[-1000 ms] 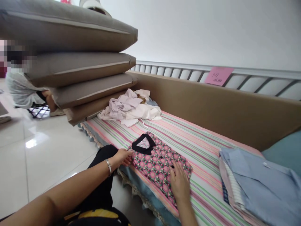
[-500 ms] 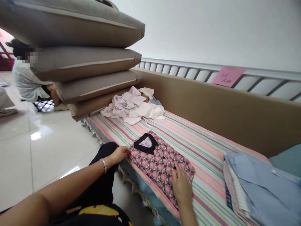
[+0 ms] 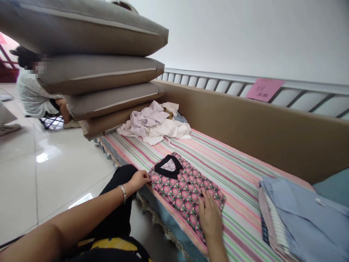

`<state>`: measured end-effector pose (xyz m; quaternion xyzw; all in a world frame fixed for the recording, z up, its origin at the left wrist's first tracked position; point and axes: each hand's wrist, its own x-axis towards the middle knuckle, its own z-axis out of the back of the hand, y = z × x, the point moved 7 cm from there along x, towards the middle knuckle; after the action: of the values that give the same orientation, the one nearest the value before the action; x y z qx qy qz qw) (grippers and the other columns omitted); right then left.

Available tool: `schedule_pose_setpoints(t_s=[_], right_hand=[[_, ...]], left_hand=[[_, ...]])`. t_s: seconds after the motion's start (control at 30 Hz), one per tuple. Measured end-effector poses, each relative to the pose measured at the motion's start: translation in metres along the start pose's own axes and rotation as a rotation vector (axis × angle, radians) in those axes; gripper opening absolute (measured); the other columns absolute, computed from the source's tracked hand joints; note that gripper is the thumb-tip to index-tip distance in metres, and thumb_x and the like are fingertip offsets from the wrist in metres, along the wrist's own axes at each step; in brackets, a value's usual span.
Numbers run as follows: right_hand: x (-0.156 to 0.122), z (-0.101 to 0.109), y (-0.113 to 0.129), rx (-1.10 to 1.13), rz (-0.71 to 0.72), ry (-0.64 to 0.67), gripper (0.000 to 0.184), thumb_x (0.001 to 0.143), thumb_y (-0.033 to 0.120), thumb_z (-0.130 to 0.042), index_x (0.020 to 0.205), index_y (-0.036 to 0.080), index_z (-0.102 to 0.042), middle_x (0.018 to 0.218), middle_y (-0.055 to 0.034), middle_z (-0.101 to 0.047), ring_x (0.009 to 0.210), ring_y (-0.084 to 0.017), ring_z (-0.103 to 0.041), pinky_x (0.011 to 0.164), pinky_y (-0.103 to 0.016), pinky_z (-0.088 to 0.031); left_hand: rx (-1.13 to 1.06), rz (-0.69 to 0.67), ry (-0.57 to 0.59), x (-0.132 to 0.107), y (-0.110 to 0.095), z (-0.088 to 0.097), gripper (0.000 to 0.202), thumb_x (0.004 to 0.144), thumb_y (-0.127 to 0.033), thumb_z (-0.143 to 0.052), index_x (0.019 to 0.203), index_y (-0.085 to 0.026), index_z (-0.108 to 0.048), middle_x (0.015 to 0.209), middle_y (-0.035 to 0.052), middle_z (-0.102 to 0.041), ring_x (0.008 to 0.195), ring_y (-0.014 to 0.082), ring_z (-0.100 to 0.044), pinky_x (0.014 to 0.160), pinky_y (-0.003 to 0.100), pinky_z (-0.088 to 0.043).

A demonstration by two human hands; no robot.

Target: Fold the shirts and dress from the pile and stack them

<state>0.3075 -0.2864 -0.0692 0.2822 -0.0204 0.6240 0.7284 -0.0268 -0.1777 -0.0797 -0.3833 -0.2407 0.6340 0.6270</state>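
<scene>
Two bare hands work on one patterned shirt, which lies folded flat, front up, near the middle of a striped cover (image 3: pixel 231 167). The left hand (image 3: pixel 141 179) is at the collar end, thumb and fingertips pinching the near corner of the patterned shirt (image 3: pixel 181 194); a silver bracelet (image 3: pixel 123 194) circles that wrist. The right hand (image 3: pixel 212 214) rests palm down near the other end, its fingers extended and lightly apart on the fabric. Pink flowers cover the cloth, and a black collar (image 3: pixel 171 175) frames the neck opening, where a paler lining shows.

Below the hands, black trousers (image 3: pixel 117 214) touch the near side of the bed, along which a bluish ruffled skirt (image 3: pixel 176 227) hangs. The bed carries other clothing too: to the right, a neat pile topped by a light blue garment (image 3: pixel 311 214), with striped, pink and dark checked layers under it; toward the far end, a loose heap of pale garments (image 3: pixel 152 122) just beside four stacked cushions (image 3: pixel 117 100).

Behind runs a brown padded board (image 3: pixel 231 120), then a slatted rail (image 3: pixel 215 84) bearing a pink note (image 3: pixel 265 90). Well apart, across glossy tiles (image 3: pixel 71 145), another person (image 3: pixel 36 96) sits on a low stool (image 3: pixel 51 122).
</scene>
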Motion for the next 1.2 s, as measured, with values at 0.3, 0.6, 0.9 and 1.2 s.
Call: schedule_pose_setpoints(t_s=[0.3,0.6,0.9,1.2], right_hand=[[-0.016,0.027,0.068,-0.002,0.311,-0.124,0.048,0.089,0.046,-0.042,0.123,0.016,-0.055,0.136,-0.0128,-0.051,0.13,-0.025,-0.04,0.108,-0.048,-0.029],[-0.03,-0.012,0.107,-0.004,0.377,0.159,0.038,0.09,0.036,-0.043,0.127,0.029,-0.053,0.136,-0.0058,-0.052,0.127,-0.023,-0.045,0.105,-0.049,-0.036],[-0.03,-0.014,0.099,0.037,0.403,0.095,0.029,0.089,0.03,-0.047,0.111,0.035,-0.064,0.129,-0.0035,-0.058,0.121,-0.024,-0.052,0.1,-0.052,-0.042],[-0.026,-0.01,0.101,0.102,0.4,0.105,0.03,0.088,0.032,-0.047,0.114,0.035,-0.063,0.125,-0.0016,-0.06,0.116,-0.025,-0.056,0.095,-0.05,-0.049]], left_hand=[[-0.003,-0.006,-0.027,0.002,0.001,0.002,0.009,0.059,-0.018,-0.067,0.058,-0.017,-0.058,0.053,-0.0035,-0.056,0.056,0.0132,-0.053,0.055,0.023,-0.037],[-0.088,-0.124,0.035,0.003,-0.022,-0.002,0.001,0.07,-0.017,-0.059,0.071,-0.017,-0.058,0.068,-0.0014,-0.063,0.064,0.0128,-0.057,0.061,0.022,-0.043],[0.121,-0.03,-0.042,0.031,-0.012,-0.005,0.01,0.073,-0.015,-0.057,0.062,-0.015,-0.058,0.063,0.0013,-0.06,0.065,0.0137,-0.055,0.061,0.023,-0.037],[0.227,-0.08,-0.106,0.026,-0.026,0.006,0.007,0.075,-0.019,-0.056,0.074,-0.017,-0.062,0.071,0.0022,-0.065,0.067,0.0151,-0.058,0.061,0.023,-0.038]])
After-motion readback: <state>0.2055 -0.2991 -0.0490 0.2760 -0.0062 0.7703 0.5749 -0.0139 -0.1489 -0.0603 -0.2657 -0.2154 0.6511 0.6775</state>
